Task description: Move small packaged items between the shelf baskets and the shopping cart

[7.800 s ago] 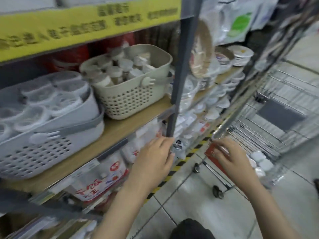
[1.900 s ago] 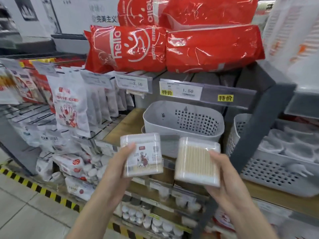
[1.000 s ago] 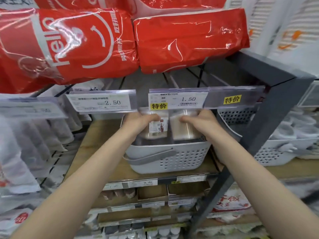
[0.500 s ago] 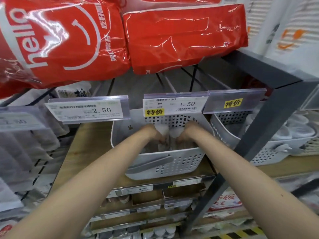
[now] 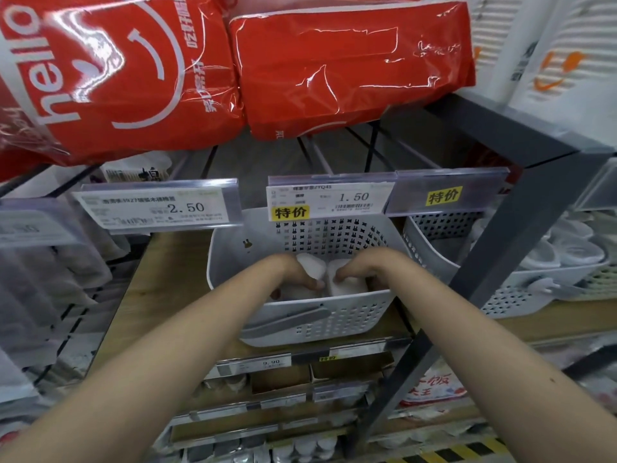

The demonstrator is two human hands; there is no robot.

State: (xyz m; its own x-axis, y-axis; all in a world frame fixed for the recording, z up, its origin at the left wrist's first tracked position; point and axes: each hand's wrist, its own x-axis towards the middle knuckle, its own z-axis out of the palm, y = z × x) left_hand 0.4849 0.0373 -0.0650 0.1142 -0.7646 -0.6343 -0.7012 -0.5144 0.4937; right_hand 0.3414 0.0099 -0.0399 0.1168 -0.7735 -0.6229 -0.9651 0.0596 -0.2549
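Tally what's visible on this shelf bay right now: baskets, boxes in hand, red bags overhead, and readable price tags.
White baskets: 2, centre one and its right neighbour
Clear boxes: 2, one under the left hand, one under the right hand
Red bags: 2
Price tags: 2
Total: 8

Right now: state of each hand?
Left hand: down in the white basket, fingers curled on a clear box.
Right hand: in the same basket, fingers curled on the second clear box.
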